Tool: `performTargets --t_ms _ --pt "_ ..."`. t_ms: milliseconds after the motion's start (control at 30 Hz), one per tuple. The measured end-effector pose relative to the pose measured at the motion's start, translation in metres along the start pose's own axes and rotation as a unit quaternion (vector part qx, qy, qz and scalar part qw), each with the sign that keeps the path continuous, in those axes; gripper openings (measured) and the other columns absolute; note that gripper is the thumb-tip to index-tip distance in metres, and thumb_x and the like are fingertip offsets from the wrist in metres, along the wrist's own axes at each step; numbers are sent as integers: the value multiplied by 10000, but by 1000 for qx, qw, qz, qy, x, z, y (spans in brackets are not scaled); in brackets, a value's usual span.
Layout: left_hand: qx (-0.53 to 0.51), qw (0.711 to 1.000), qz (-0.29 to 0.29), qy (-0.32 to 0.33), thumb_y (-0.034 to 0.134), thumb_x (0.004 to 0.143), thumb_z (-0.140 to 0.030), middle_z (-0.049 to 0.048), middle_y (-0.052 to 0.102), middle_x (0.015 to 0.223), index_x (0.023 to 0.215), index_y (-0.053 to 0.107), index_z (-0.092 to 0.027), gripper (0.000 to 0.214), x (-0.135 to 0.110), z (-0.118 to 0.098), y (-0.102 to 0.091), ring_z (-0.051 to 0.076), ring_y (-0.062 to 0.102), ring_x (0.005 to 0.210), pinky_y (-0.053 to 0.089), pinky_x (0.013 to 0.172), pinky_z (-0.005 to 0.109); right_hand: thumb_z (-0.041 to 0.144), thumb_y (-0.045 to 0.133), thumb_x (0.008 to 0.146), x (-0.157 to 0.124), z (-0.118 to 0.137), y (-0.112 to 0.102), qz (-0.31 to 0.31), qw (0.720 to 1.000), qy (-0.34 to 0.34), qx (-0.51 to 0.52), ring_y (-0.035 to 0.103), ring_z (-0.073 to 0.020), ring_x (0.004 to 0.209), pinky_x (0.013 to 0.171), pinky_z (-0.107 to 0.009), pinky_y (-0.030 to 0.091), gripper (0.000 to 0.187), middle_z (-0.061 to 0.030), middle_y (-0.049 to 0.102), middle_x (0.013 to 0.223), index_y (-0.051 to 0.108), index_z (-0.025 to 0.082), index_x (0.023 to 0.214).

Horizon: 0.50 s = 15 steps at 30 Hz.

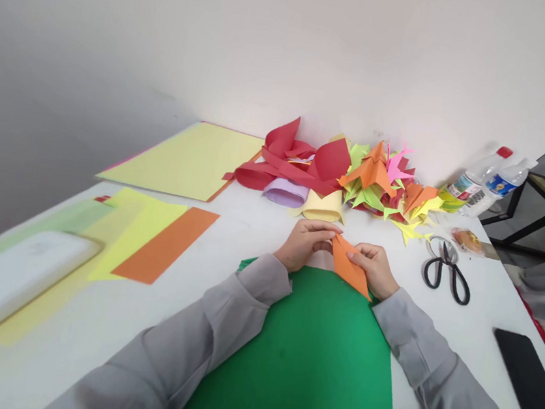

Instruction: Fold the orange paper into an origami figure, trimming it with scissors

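Observation:
A folded piece of orange paper (348,266) is held between my two hands, above the far end of a large green sheet (304,359). My left hand (308,243) pinches its upper left corner between thumb and fingers. On its right edge, my right hand (373,267) grips the paper with the thumb on top. The paper is tilted, with one pointed corner hanging down towards the right wrist. Part of the fingers behind the paper is hidden.
Folded paper shapes (374,177) and red paper loops (292,161) lie along the wall. Black-handled scissors (447,274), two bottles (494,180) and a black phone-like slab (527,391) are on the right. Coloured sheets (169,245) and a white box-like object (12,280) lie left.

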State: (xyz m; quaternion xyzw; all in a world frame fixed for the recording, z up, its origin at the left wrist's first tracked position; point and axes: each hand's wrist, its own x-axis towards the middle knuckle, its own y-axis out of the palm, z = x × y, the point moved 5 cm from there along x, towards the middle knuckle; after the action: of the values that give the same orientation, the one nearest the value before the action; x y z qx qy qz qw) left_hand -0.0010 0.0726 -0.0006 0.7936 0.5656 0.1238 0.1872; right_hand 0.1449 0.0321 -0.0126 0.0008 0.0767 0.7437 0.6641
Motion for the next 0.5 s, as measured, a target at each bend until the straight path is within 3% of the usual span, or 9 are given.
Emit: performTargets --t_ms 333,500 --pt "-49 999 8 -5 696 642 -242 72 657 710 752 709 -99 182 2 -1 1 172 609 656 501 598 313 335 729 605 0 0 -2 -15 1000 -3 -2 427 -81 427 446 -218 283 225 33 571 486 613 152 543" --pt "-83 996 -1 -20 687 680 -371 66 655 750 858 687 -108 317 0 1 5 165 616 685 492 635 301 382 730 620 0 1 -2 -28 999 -20 -15 431 -84 429 441 -217 290 262 30 564 483 611 156 565"
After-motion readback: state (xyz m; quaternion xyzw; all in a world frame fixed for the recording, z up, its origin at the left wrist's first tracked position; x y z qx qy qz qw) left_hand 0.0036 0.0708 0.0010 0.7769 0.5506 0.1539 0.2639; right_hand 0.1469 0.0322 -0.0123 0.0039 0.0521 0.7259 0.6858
